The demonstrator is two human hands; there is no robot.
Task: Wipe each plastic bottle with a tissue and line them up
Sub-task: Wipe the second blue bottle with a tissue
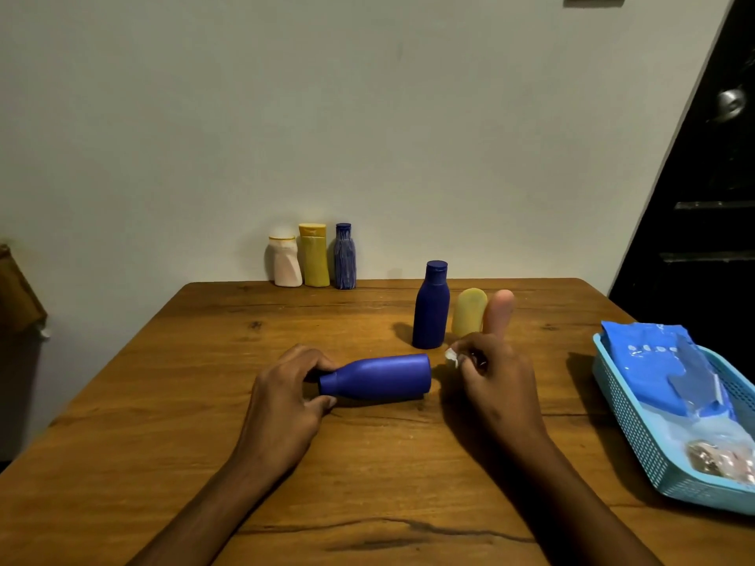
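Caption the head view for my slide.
Left hand grips a lying blue bottle; right hand holds a tissue.

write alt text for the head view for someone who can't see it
A person's left hand holds a blue bottle lying on its side on a wooden table, gripping its cap end, while the right hand pinches a tissue at its base. Three bottles line the far edge; a basket sits at right.

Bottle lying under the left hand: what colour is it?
Solid blue bottle, plain, no label visible; seen in the head view.
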